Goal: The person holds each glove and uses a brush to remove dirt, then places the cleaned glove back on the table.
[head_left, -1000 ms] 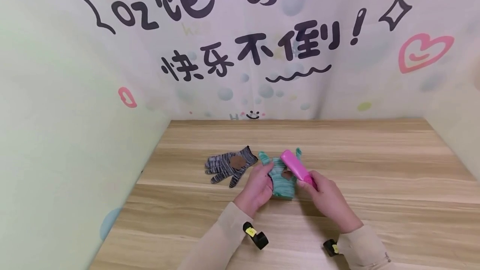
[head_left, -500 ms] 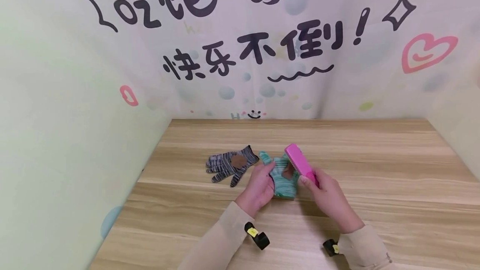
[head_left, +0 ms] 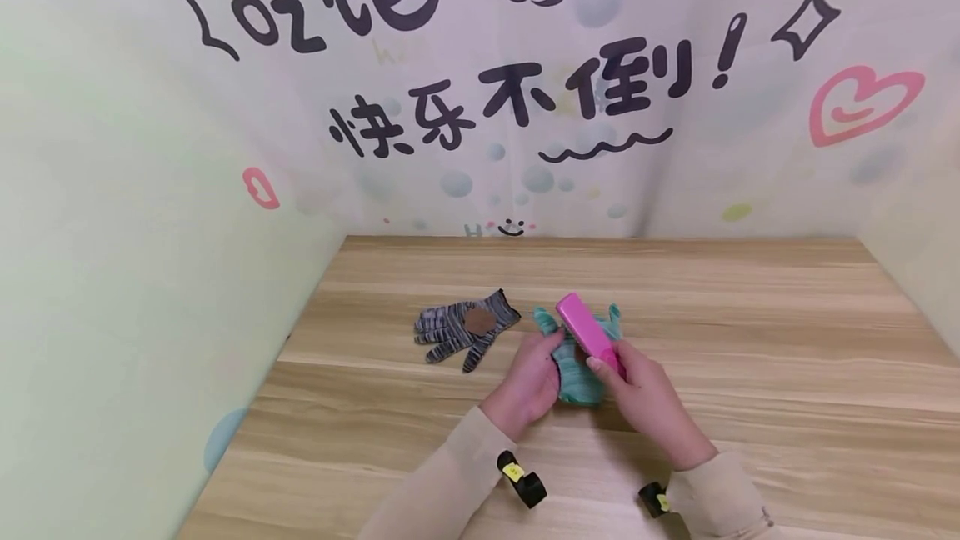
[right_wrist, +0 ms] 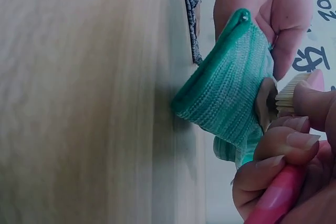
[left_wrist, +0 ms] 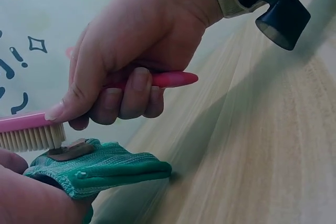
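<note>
A green knitted glove (head_left: 581, 382) with a brown patch (left_wrist: 72, 150) is held up off the table by my left hand (head_left: 534, 377), the thumb lying over its near side. My right hand (head_left: 651, 394) grips the handle of a pink brush (head_left: 585, 325), fingers curled round it and thumb along the back of the head. Pale bristles (left_wrist: 32, 138) touch the patch in the left wrist view. Seen from above, the brush head hides most of that patch. In the right wrist view the glove's cuff (right_wrist: 210, 59) hangs free.
A grey-and-black striped glove (head_left: 450, 332) with a brown patch lies flat on the wooden table (head_left: 750, 340), left of my hands. Behind the table hangs a white cloth (head_left: 420, 182) with writing. A pale wall (head_left: 150, 273) borders the left side.
The brush first moved up and right, uncovering more of the patch, then came back down and left over it. The green glove and left hand have shifted slightly right. The striped glove stays put.
</note>
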{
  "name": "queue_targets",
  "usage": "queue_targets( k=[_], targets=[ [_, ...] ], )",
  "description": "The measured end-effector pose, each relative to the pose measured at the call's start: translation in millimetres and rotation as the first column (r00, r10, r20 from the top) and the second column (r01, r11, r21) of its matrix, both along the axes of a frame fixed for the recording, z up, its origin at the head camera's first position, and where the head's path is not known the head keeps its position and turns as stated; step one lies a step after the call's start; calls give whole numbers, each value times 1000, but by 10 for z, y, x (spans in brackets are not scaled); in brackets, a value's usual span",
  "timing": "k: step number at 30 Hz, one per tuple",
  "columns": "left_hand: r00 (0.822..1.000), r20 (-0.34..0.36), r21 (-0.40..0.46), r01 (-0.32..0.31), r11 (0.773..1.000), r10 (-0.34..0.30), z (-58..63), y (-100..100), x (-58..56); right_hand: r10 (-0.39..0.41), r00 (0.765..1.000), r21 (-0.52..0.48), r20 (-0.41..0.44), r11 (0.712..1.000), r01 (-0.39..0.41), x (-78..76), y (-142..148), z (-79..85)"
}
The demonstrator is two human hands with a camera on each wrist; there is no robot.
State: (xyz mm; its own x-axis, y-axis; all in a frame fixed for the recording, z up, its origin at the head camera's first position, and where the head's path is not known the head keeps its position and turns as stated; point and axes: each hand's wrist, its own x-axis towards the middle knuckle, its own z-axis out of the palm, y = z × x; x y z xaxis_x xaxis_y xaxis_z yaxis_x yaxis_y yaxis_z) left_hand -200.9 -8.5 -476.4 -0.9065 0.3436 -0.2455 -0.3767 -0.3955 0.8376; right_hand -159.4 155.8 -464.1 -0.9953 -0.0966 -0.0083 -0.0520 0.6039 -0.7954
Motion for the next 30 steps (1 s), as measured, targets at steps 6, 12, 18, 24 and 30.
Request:
queue_targets(
  k=[6, 12, 18, 24, 30],
  targets=[
    [1000, 1, -6, -17, 1000, 17, 10, 4, 5, 25, 1000, 5, -10, 1000, -25, 0, -16, -3],
    [999, 4, 3, -53, 999, 53, 21, -33, -13, 48, 999, 19, -10, 999, -48, -24, -19, 39],
    [999, 10, 8, -52, 999, 52, 35, -55, -53, 54, 998, 29, -10, 998, -54, -58, -1, 68],
    [995, 34, 37, -91, 995, 90, 69, -107, -82, 49, 998, 53, -28, 997, -47, -71, 34, 45],
    [993, 61, 53, -109, 993, 106, 63, -117, -83, 65, 998, 55, -9, 996, -65, -85, 50, 29]
  ],
)
